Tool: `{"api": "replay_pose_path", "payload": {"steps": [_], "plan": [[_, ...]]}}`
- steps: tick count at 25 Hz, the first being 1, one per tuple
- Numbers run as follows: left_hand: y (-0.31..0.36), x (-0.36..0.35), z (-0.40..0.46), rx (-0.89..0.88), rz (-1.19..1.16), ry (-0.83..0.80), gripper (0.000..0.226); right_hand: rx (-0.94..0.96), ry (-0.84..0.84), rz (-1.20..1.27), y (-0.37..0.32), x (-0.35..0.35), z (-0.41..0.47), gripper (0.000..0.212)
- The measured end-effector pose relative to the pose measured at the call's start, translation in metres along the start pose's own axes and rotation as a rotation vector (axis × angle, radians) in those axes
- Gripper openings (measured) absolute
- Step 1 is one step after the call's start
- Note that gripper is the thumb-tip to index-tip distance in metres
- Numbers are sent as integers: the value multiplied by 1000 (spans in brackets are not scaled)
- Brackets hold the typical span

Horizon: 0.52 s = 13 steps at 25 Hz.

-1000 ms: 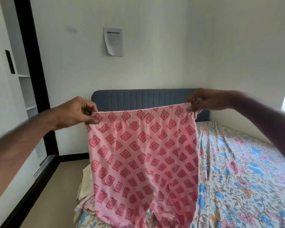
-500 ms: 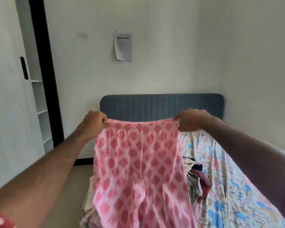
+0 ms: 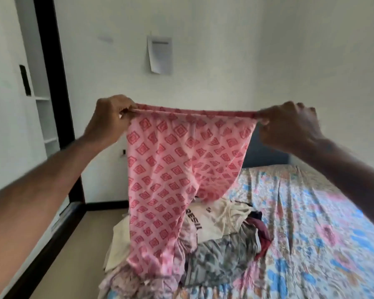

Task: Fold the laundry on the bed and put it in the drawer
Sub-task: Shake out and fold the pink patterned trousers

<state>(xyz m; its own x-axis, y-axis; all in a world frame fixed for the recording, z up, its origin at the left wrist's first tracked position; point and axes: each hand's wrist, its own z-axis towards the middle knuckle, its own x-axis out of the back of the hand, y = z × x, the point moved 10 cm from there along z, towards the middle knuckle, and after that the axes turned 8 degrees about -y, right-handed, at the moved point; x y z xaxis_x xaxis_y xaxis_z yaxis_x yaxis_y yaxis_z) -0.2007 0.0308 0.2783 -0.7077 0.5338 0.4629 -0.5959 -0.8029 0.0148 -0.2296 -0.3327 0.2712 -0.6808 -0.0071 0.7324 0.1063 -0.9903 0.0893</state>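
Holding the pink trousers (image 3: 173, 173) up above the bed (image 3: 311, 223), the head view shows both hands clamped on the waistband: the left hand (image 3: 110, 119) pinches one end, the right hand (image 3: 289, 126) the other, so the band stretches taut between them. To do this step well, I judge the legs should hang straight and match before one side is brought over the other — keep the waistband level and the tension even. The fabric is thin and soft, pink with red diamond prints, one leg hanging longer than the other. Its lower end meets the laundry pile (image 3: 214, 244) heaped on the bed's near-left part — unfolded.
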Motion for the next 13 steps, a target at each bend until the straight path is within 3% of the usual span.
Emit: {"api": "replay_pose_path", "payload": {"steps": [2, 4, 8, 10, 13], "plan": [[14, -25, -80, -20, -114, -86, 7, 40, -71, 41, -2, -45, -68, 43], [26, -67, -184, 27, -235, -275, 7, 115, -291, -48, -13, -118, -150, 48], [39, -155, -385, 304, -286, -767, 21, 187, -815, -152, -36, -263, -298, 59], [47, -176, -451, 442, -310, -926, 41, 191, -907, -71, -46, -302, -340, 56], [54, -186, -500, 619, -368, -1099, 36, 227, -964, 137, -53, -322, -361, 37]]}}
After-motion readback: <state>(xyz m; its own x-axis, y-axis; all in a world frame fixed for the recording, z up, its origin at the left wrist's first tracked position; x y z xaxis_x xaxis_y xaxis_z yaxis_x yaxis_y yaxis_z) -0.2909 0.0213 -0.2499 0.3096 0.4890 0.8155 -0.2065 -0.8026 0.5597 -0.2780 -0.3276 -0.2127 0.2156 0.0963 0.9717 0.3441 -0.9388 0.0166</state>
